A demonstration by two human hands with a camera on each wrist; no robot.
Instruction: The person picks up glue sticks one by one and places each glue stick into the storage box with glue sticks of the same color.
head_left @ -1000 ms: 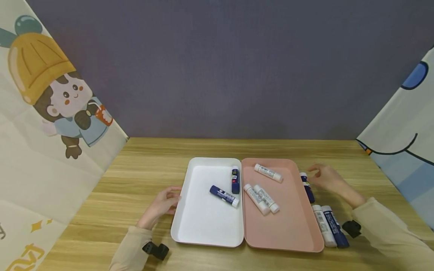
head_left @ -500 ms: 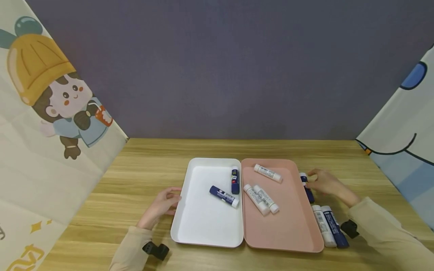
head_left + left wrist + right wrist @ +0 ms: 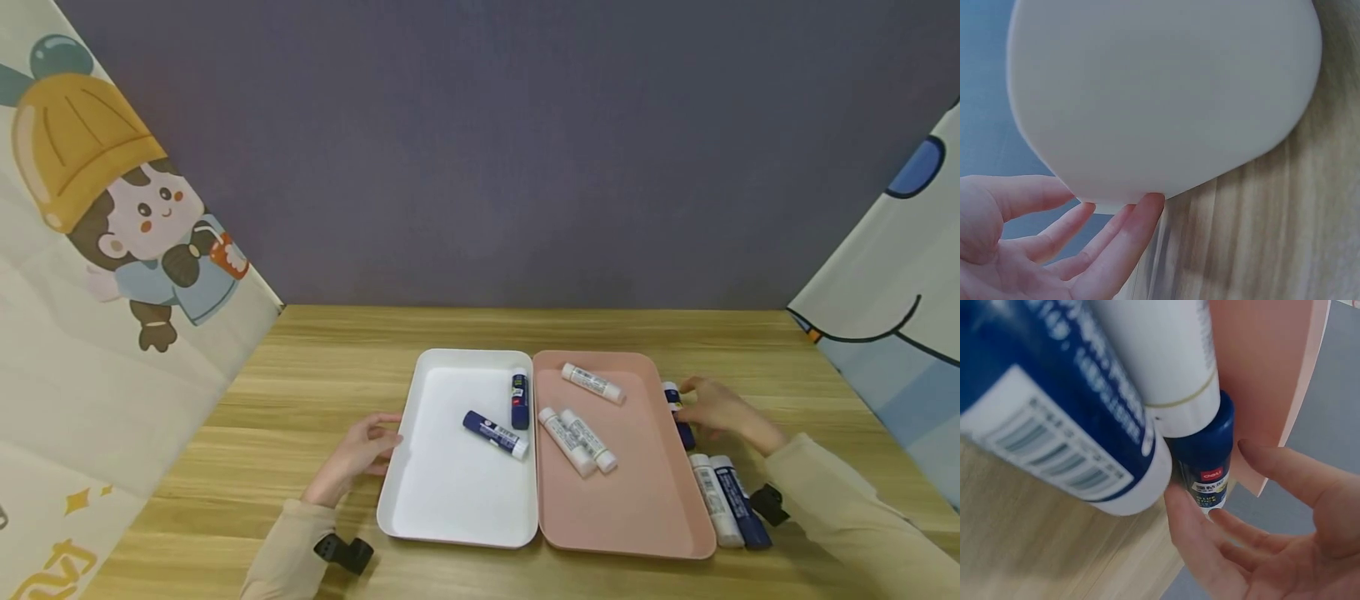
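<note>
Right hand (image 3: 722,407): digits apart, straddling the far blue stick (image 3: 1211,469), which lies on the bench (image 3: 337,354) just beside the pink tray (image 3: 630,521); no grip evident. Main risk: the round barrel probably rolls if pressed from one side only. The tray wall leaves little finger room; a nudge may shift it. A low wrist could scatter the white stick (image 3: 717,504) and near blue stick (image 3: 742,504). Left hand (image 3: 362,447): fingers loose, tips touching the white tray (image 3: 450,508); pushing would jostle both trays.
</note>
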